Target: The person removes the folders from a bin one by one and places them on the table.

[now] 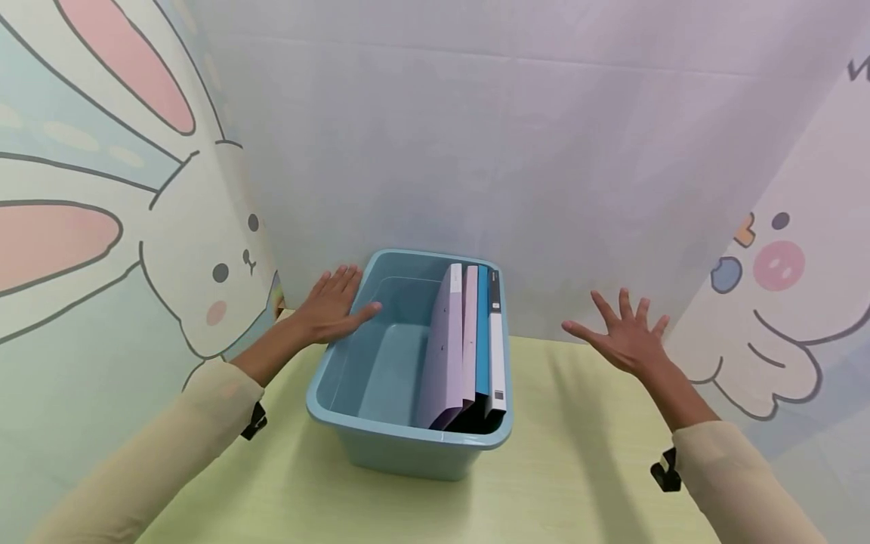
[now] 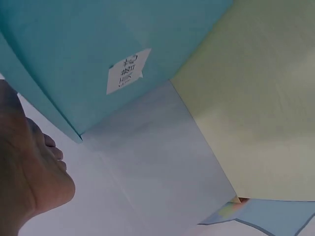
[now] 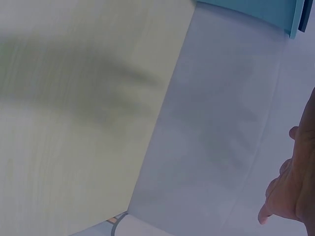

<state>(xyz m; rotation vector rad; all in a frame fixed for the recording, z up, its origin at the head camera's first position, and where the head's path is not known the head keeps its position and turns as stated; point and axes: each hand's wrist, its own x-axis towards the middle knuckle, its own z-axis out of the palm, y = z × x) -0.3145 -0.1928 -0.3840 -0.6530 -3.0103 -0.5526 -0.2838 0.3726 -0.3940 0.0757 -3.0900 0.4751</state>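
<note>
A blue plastic bin [image 1: 401, 455] stands on a tabletop near the back wall, at the middle of the scene; with that wall as twelve o'clock, four files are lined up on edge inside the bin toward three o'clock. Running outward to that side are a lilac file [image 1: 442, 355], a pink file [image 1: 469, 332], a blue file [image 1: 482, 332] and a white file [image 1: 497, 351] with a black band at its far end, while the bin's nine o'clock half shows its bare floor. A small white label [image 2: 128, 71] is stuck to the bin's outer side. At the bin's ten o'clock, a person's left hand [image 1: 329, 310] is stretched flat and grasps nothing, its thumb over the rim; whether it touches, I cannot tell from here. Well apart, toward three o'clock, the right hand [image 1: 630, 341] is raised with fingers spread, gripping nothing. Both arms wear beige sleeves [image 1: 170, 446] above the pale yellow-green tabletop [image 1: 537, 483]. Beyond, a plain pale backdrop [image 1: 503, 151] hangs at twelve, a cartoon rabbit [image 1: 183, 257] at ten and another white cartoon figure [image 1: 727, 325] near three.
</note>
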